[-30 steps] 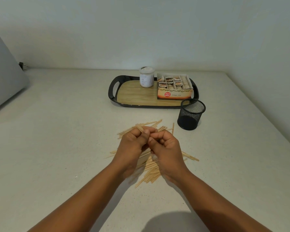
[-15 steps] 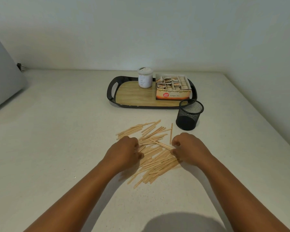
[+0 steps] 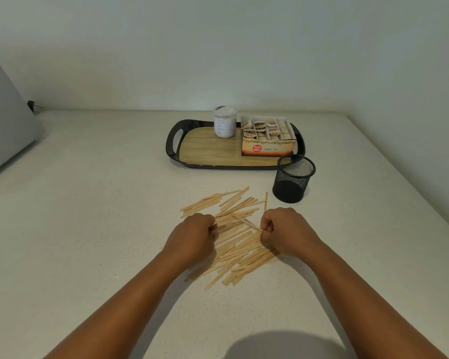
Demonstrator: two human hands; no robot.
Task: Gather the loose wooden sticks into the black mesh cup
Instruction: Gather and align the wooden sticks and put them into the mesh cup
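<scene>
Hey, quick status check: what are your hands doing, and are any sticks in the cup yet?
Both hands, left and right, curled at the edges of the stick pile. Black mesh cup looks empty. Nothing between pile and cup.

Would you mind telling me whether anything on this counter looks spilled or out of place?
Yes: the wooden sticks lie strewn across the counter in a loose, criss-crossed pile between the left hand and right hand, while the black mesh cup beside them stands upright and looks empty. Everything on the tray looks orderly.
</scene>
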